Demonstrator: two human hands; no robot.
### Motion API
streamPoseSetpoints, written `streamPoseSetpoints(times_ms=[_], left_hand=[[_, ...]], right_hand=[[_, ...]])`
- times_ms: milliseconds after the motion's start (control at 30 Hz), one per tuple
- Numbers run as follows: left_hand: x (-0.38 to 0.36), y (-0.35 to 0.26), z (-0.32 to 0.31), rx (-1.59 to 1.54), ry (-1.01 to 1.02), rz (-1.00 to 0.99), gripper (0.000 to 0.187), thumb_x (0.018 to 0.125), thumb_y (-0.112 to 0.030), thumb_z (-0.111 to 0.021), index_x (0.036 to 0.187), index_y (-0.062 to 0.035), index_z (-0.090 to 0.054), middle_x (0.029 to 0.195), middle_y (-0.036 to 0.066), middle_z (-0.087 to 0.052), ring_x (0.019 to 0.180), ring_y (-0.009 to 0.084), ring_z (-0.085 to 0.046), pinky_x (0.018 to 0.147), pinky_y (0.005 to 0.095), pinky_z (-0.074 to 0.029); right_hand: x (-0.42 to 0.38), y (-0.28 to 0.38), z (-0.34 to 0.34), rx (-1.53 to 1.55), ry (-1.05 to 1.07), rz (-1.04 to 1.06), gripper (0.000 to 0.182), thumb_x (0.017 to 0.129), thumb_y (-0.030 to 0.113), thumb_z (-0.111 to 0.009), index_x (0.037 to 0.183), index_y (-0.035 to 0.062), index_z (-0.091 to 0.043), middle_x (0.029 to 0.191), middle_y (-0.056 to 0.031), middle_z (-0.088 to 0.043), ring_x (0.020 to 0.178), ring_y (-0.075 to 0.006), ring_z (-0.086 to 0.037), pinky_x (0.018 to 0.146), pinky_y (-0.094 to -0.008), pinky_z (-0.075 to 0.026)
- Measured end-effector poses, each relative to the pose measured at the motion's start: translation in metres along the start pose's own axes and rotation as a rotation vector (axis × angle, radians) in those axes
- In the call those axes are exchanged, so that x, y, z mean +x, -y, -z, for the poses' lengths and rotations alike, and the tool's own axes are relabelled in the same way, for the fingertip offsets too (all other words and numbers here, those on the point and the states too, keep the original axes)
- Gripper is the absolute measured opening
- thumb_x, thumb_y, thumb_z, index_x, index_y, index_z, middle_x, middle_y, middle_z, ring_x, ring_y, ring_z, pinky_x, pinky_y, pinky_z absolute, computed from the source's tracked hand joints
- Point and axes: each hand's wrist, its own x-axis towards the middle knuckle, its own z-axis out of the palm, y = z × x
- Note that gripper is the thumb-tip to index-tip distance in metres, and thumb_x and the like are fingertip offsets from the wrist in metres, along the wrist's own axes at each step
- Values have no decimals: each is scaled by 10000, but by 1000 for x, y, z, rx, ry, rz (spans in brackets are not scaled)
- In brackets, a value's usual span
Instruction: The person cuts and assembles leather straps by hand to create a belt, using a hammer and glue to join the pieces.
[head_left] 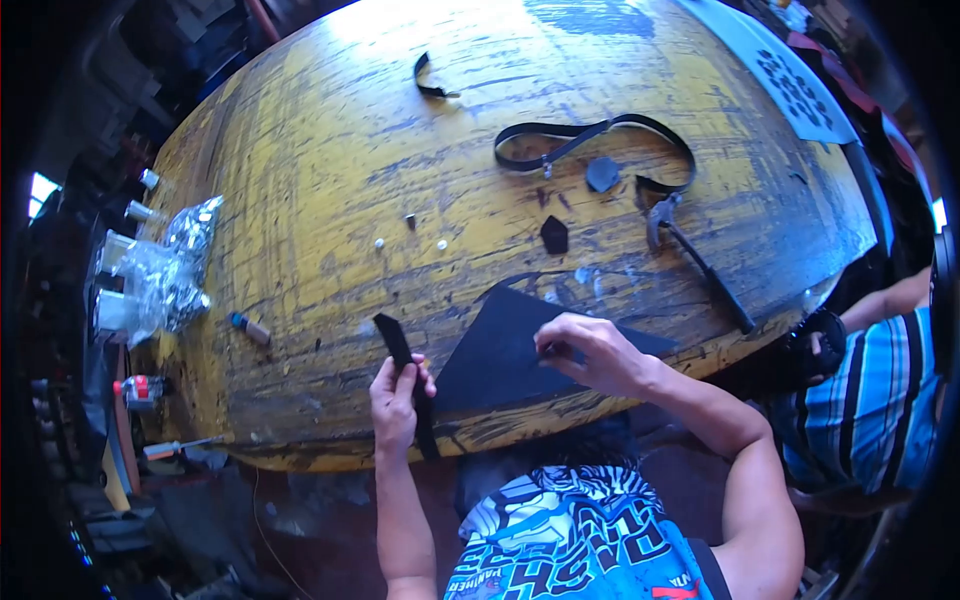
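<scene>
My left hand (pixel 397 398) is closed around a black strap (pixel 392 335) near the front edge of the table. One end of the strap sticks up past my fingers, and the other hangs down below the table edge. A dark, flat sheet (pixel 490 352) lies on the wood just right of the strap. Over that sheet, my right hand (pixel 602 358) is bent with thumb and fingers pinched together. Something small and dark shows at its fingertips, too hidden to name. A small black five-sided piece (pixel 554 235) lies beyond the sheet.
On the worn yellow table (pixel 310 230) lie a hammer (pixel 705 265), a looped black belt (pixel 600 128), a short strap (pixel 428 82) and a small tube (pixel 250 328). Clear plastic bags (pixel 180 265) sit at the left edge. Another person (pixel 870 370) is close by on the right.
</scene>
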Motion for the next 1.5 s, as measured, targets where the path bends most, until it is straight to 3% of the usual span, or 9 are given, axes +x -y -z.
streamPoseSetpoints(times_ms=[33,133,267,433,733,1033,1167,1333,1500], left_hand=[[-2,1,0,21,9,-13,175,1036,-126,-508,1091,24,-579,855,55,-556,710,130,-565,661,254,-483],[-10,-6,-10,168,33,-44,180,1037,-124,-505,1091,18,-600,823,43,-578,702,114,-581,662,242,-483],[-23,-7,-17,122,69,-30,178,1024,-111,-533,1115,14,-622,837,25,-606,731,81,-590,689,220,-491],[-29,-3,-19,164,62,-27,186,1021,-107,-534,1123,19,-627,842,26,-607,741,81,-592,697,224,-496],[-26,1,-25,210,82,25,198,1012,-112,-548,1127,21,-639,847,30,-616,740,81,-599,692,228,-514],[-24,-1,-26,275,89,56,216,1016,-115,-535,1144,33,-627,861,49,-630,750,98,-635,702,241,-531],[-22,-7,-25,239,117,56,223,1018,-91,-515,1181,42,-587,887,64,-636,752,122,-657,712,254,-541],[-10,-8,-23,232,93,93,195,1011,-65,-514,1158,41,-585,876,72,-637,722,130,-662,668,263,-550],[-5,-9,-18,178,51,116,187,1005,-49,-514,1149,47,-585,855,73,-630,686,127,-656,622,269,-560]], right_hand=[[3,5,-6,108,58,-167,387,783,26,-758,1102,42,-539,948,-163,-677,865,-342,-678,716,-398,-541],[16,-1,-16,-122,311,-175,428,838,124,-757,1157,51,-481,866,-178,-676,868,-359,-678,732,-427,-532],[17,4,-22,-314,284,-169,453,874,237,-718,1218,13,-525,1060,-209,-644,958,-411,-643,805,-468,-521],[-1,13,-26,-468,91,-69,553,818,373,-759,1176,-18,-602,1059,-139,-570,970,-305,-596,814,-394,-520],[-5,14,-39,-467,132,-91,545,822,237,-741,1268,-32,-583,1138,-149,-525,1057,-304,-519,916,-402,-448],[-3,16,-45,-489,112,-115,627,813,347,-765,1290,-13,-574,1191,-170,-520,1095,-332,-519,958,-428,-438],[8,11,-20,-347,17,-71,617,804,388,-786,1270,27,-603,1152,-176,-565,1047,-348,-580,912,-428,-483],[94,-66,62,-497,-333,32,184,830,-4,-653,1008,10,-699,989,-157,-657,936,-313,-653,808,-400,-551],[124,-138,178,-822,-644,-407,205,868,52,-566,1015,18,-705,1044,-175,-642,963,-319,-642,884,-410,-521]])
